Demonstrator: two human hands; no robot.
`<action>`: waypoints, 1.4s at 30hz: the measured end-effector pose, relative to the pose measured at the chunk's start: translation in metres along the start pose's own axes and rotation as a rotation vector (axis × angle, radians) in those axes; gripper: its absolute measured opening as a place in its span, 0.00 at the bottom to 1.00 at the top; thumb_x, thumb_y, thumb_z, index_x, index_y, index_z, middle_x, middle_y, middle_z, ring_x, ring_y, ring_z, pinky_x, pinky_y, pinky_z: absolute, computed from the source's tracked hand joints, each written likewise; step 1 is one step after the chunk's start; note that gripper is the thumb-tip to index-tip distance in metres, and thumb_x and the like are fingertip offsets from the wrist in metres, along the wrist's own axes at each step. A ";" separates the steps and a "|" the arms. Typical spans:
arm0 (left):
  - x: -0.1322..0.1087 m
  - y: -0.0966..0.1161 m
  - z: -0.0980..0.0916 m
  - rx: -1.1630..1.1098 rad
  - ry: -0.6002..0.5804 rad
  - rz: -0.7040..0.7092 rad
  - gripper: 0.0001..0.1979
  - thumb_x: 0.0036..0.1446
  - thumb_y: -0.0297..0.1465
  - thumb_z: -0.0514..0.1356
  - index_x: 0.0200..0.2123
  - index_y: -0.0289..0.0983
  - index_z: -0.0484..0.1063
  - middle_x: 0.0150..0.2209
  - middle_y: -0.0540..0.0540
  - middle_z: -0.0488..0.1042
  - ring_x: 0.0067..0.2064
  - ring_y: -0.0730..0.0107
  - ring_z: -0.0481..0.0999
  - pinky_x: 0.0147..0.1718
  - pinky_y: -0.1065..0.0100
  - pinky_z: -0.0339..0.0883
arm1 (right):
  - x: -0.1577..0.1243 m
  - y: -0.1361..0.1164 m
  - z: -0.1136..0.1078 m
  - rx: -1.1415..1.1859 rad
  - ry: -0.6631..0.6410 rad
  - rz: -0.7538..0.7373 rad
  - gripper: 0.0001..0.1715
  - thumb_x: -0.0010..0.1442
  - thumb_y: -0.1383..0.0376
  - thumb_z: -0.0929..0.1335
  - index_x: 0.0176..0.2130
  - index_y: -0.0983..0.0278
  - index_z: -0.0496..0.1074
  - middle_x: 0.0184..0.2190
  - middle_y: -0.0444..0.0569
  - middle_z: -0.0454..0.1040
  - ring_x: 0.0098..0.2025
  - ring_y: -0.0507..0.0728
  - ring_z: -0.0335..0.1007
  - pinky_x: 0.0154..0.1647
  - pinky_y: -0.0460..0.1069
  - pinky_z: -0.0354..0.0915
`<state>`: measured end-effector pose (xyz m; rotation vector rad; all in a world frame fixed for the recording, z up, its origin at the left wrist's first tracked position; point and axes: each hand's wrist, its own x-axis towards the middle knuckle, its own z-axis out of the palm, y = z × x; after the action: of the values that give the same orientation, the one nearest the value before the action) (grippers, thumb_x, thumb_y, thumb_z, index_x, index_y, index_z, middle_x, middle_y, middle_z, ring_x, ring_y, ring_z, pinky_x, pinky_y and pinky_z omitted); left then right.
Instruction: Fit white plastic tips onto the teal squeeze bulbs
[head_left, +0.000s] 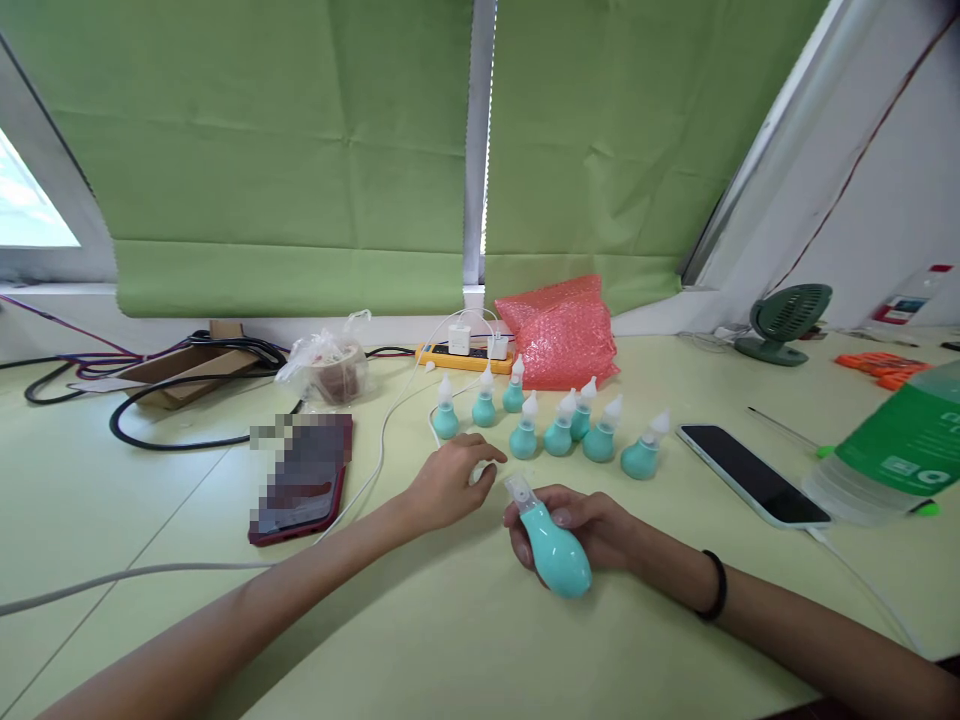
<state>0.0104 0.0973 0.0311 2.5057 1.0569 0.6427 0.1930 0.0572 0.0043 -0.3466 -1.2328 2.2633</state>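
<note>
My right hand (574, 520) is wrapped around a teal squeeze-bulb nasal aspirator (556, 555). Its clear plastic neck points up and to the left, and no white tip shows on it. My left hand (454, 482) hovers just left of that neck, fingers bent and thumb apart from the index finger; I make out nothing held there. Beyond both hands stand several more teal aspirators with pale pointed tips, among them one at the left (445, 415), one in the middle (523, 435) and one at the right end (641, 455).
A red bubble-wrap bag (562, 335) lies behind the aspirators, beside an orange power strip (431, 356). Phones lie at left (304, 480) and right (750, 475). A green-labelled bottle (892, 440) leans in from the right. White cables cross the table; a small fan (787, 315) stands farther back.
</note>
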 end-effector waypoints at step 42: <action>-0.061 0.021 0.015 -1.022 0.176 -0.389 0.10 0.46 0.29 0.58 0.25 0.35 0.57 0.20 0.54 0.67 0.21 0.76 0.68 0.21 0.69 0.68 | 0.005 -0.002 0.011 -1.253 0.644 -0.486 0.06 0.51 0.65 0.65 0.28 0.65 0.69 0.24 0.46 0.72 0.26 0.50 0.67 0.26 0.45 0.66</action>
<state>-0.0075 0.0369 0.0123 1.3511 0.8967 0.9686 0.1844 0.0535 0.0120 -0.9716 -1.8948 0.6432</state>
